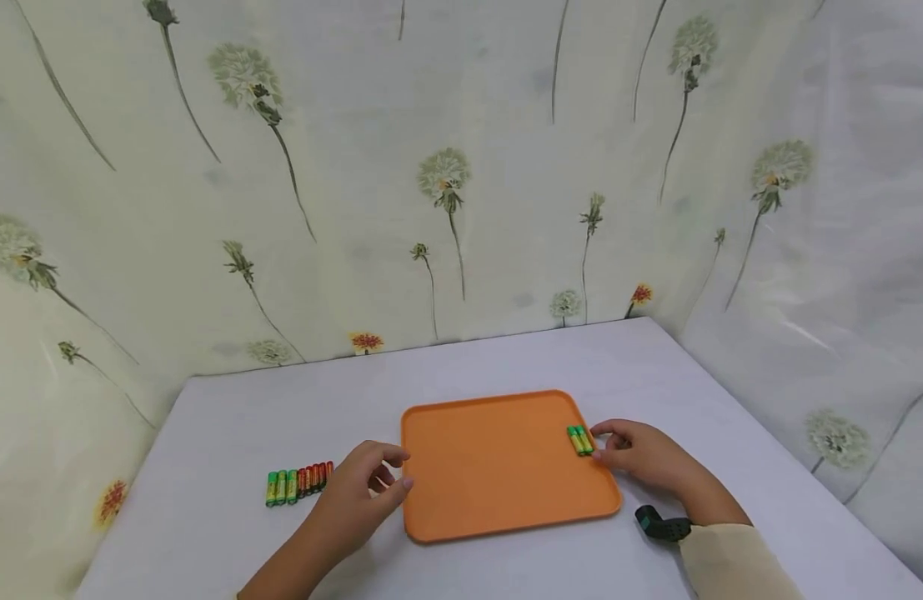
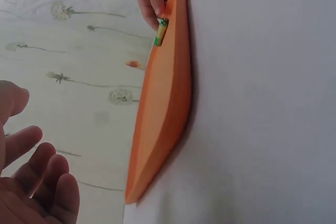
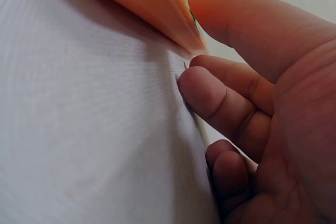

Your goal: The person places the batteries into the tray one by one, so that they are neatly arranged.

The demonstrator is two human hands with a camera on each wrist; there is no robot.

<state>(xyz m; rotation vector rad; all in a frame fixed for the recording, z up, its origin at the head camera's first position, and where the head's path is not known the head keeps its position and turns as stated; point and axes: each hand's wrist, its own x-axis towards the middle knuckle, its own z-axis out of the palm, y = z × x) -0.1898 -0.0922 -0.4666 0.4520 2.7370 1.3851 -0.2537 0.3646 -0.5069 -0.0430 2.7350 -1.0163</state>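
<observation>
1. Two green batteries [image 1: 575, 440] are seen lying side by side on the orange tray [image 1: 499, 467], near its right rim; a row of green and red batteries [image 1: 292, 487] is set left of it on the surface [image 1: 529, 571].
2. The right hand [image 1: 644, 458] is poised beside the pair, thumb and forefinger parted; contact cannot be told.
3. Nothing is held by the left hand [image 1: 356, 492], its fingers loosely bent near the left rim.
4. The pair is best aligned with light fingertip pressure, as rolling seems likely.

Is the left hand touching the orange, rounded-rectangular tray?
Apart: in the left wrist view, a strip of pale floral backdrop shows between the left hand and the orange tray.
</observation>
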